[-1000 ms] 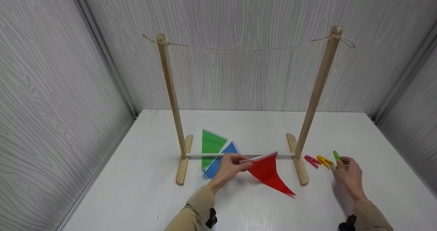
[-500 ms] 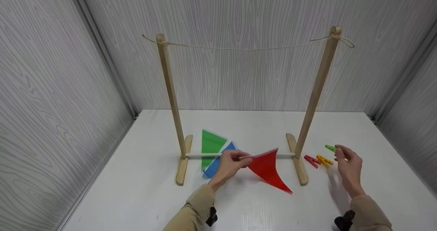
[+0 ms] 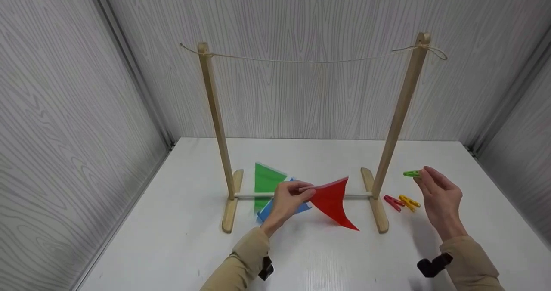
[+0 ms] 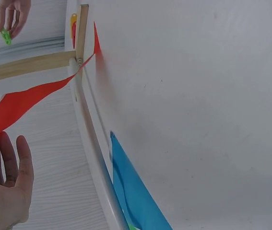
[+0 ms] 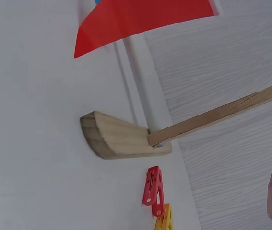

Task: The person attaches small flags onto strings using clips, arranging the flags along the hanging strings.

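Note:
My left hand [image 3: 286, 202] pinches the white top edge of a red triangular flag [image 3: 331, 200], whose tip hangs toward the lower right. In the left wrist view the same flag [image 4: 25, 103] stretches away from the fingers. My right hand [image 3: 441, 196] holds a small green clothespin [image 3: 412, 174] between thumb and fingers, raised above the table. Below it lie a red clothespin [image 3: 392, 203] and a yellow clothespin [image 3: 410, 202]. Behind the left hand, a green flag [image 3: 267, 181] and a partly hidden blue flag [image 3: 267, 211] overlap near the white rod.
A wooden stand has a left post [image 3: 217, 123], a right post [image 3: 400, 119] and a low white rod [image 3: 254, 195] between them. A thin string [image 3: 301, 61] is tied across the post tops and sags slightly. Grey panels enclose the white table [image 3: 181, 174].
My right hand has lifted the green clothespin up and slightly left, turning it sideways. The left hand has raised the red flag a little; the blue flag's right end has shifted.

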The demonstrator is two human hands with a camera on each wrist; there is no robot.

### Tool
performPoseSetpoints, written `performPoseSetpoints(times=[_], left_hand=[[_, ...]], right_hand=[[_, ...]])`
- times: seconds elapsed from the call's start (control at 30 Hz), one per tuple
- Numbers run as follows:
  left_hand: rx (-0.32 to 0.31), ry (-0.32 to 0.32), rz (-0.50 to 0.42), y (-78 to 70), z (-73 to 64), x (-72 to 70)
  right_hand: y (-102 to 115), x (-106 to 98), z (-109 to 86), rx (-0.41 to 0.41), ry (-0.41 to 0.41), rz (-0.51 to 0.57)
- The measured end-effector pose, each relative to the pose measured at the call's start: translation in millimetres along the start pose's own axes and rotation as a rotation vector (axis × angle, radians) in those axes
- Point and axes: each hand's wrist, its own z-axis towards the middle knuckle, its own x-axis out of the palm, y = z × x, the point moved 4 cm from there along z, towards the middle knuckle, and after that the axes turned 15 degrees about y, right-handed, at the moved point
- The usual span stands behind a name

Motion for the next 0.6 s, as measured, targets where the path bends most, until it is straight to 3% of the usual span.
performPoseSetpoints(times=[0.07, 0.17, 0.43, 0.6], left_hand=[[0.002, -0.005, 0.010, -2.8, 0.2, -0.6], [0.007, -0.015, 0.024, -7.4, 0.9, -1.6], [0.034, -0.054, 0.062, -24.5, 2.1, -2.6], [0.064, -0.099, 0.113, -37.0, 5.1, -5.3]], right_hand=[[2, 5, 1.1, -0.013, 0.032, 0.092], [4, 13, 4.2, -0.037, 0.055, 0.113], [11, 33, 10.5, -0.065, 0.106, 0.125], [19, 46, 15.7, -0.100, 0.156, 0.076]])
